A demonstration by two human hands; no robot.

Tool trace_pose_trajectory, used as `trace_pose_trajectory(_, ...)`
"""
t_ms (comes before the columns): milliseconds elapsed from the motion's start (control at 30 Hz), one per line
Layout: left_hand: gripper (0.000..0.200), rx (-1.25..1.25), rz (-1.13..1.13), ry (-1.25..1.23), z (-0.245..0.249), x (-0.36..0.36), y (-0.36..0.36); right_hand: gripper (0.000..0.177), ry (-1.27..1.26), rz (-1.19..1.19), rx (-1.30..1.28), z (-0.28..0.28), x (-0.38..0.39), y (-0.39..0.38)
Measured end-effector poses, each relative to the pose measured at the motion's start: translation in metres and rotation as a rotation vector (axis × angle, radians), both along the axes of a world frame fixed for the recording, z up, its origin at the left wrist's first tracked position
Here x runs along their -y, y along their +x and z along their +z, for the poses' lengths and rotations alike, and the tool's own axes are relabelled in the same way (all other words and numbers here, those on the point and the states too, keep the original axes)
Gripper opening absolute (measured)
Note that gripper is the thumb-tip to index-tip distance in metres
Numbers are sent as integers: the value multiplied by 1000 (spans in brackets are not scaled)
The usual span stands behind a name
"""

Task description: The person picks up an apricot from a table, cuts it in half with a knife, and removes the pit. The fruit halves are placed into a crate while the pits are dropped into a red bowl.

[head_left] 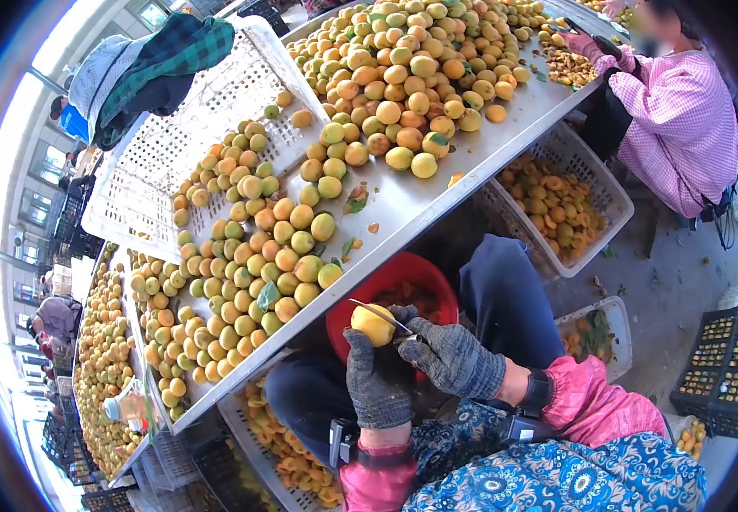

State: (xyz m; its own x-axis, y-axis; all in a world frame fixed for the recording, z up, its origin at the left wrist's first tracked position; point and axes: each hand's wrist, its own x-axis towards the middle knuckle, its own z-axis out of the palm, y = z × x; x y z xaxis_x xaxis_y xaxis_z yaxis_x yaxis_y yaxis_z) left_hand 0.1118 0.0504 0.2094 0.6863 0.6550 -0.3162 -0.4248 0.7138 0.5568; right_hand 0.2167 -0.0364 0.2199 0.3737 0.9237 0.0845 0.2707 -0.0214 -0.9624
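Apricot: one (371, 325), held over the bowl, just off the table's near edge.
Knife: one (383, 315), its blade laid across the apricot's top.
Left hand (377, 380): gloved, and I see the fingers curled tight round the apricot.
Right hand (452, 357): gloved, closed on the knife's handle.
Red bowl: one (411, 269), under both hands.
Loose apricots (403, 68): heaped on the table (411, 205) — too many for me to count.
Co-worker: one (685, 119), in pink check.

A: We log left hand (377, 384) gloved, fingers curled closed, forearm pointing straight up from the body.
B: We agree; right hand (452, 357) gloved, gripping closed, fingertips against the left, forearm angled in from the right.
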Motion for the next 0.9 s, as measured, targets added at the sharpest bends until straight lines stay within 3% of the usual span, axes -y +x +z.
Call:
trace_pose_trajectory(67,72,-3,9,-30,4,8,2,50,-89,7,28,-3,2,-1)
trace_pose_trajectory(200,69,-98,56,171,5,19,1,49,-9,-48,-2,-20,2,-9)
trace_pose_trajectory(400,58,-87,85,327,8,10,-4,39,217,218,60,-28,11,12)
trace_pose_trajectory(433,58,-87,90,325,7,5,-7,37,176,284,95,-26,12,19)
trace_pose_trajectory(500,54,-261,8,597,2,-8,-17,36,129,355,124,-16,13,29)
trace_pose_trajectory(600,49,-378,-85,687,18,-22,-21,36,-238,369,180,5,13,37)
trace_pose_trajectory(700,48,-502,-221,833,21,-39,-28,36,-223,435,368,0,13,42)
trace_pose_trajectory(800,48,-679,-408,1208,28,-52,-29,34,-166,454,407,-5,10,42)
trace_pose_trajectory(833,48,-682,-411,1201,31,-53,-28,34,-170,457,402,-1,8,41)
trace_pose_trajectory(900,47,-659,-501,1335,34,-56,-27,34,-387,493,455,12,3,38)
